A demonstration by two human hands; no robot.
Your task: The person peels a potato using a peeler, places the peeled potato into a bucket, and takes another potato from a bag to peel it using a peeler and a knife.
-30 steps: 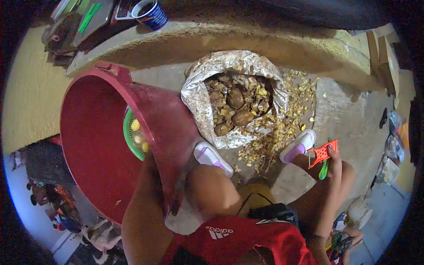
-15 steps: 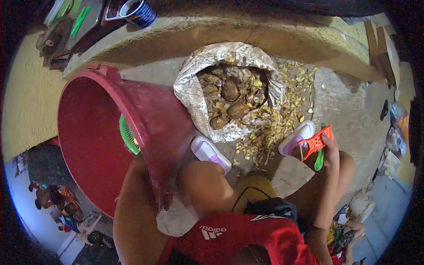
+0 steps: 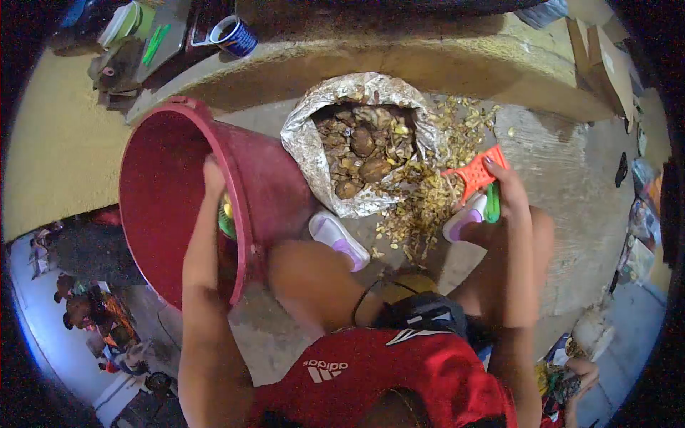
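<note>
My right hand (image 3: 508, 184) is closed around an orange plastic slicer (image 3: 477, 173) with small holes in it. A green handle (image 3: 492, 202) hangs below the same hand; what tool it belongs to cannot be made out. My left hand (image 3: 213, 177) reaches over the rim of a large red tub (image 3: 275, 175); its fingers are partly hidden and blurred. Just below that hand, inside the tub, a green basket (image 3: 227, 225) shows with yellowish pieces (image 3: 228, 208) in it, mostly covered by my forearm and the rim.
Between the tub and my right foot stands an open white sack (image 3: 301, 135) of brown scraps. Yellowish peelings (image 3: 421, 207) lie scattered on the floor beside it. A blue cup (image 3: 239, 39) sits on the ledge (image 3: 371, 53). Sandals (image 3: 335, 239) are on my feet.
My left hand has come into view at the tub, over its rim. My right hand has moved up and left with the orange slicer. The whole view has shifted slightly.
</note>
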